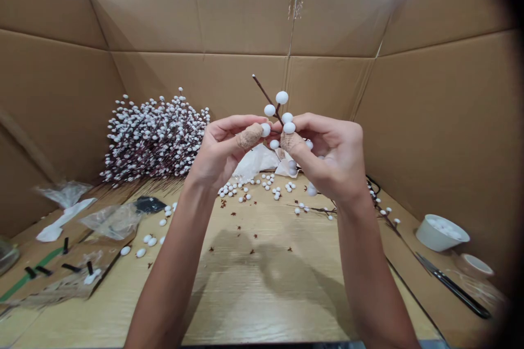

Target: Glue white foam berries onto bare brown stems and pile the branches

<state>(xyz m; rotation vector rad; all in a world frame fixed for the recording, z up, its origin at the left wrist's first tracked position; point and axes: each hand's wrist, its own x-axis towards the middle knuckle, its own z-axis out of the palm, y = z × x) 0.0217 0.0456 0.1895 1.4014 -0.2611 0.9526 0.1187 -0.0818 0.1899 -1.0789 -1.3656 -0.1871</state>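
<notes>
Both hands are raised above the table, close together. My left hand (229,144) pinches a white ball (266,130) between its taped thumb and fingers. My right hand (327,147), its thumb also taped, is closed on a dark brown branch (264,89) that tilts up to the left. Several white balls sit on the branch, one of them at its upper fork (281,97). The branch's lower part hangs partly hidden behind my right hand. The pinched ball is beside the branch, at the end of a short twig.
A large bundle of white-berried stems (155,139) lies back left. Loose white balls (231,190) and small brown bits dot the wooden table (245,294). Plastic bags (117,221) are at left; a white bowl (442,233) of balls, a tape roll (477,265) and a black-handled knife (458,289) at right.
</notes>
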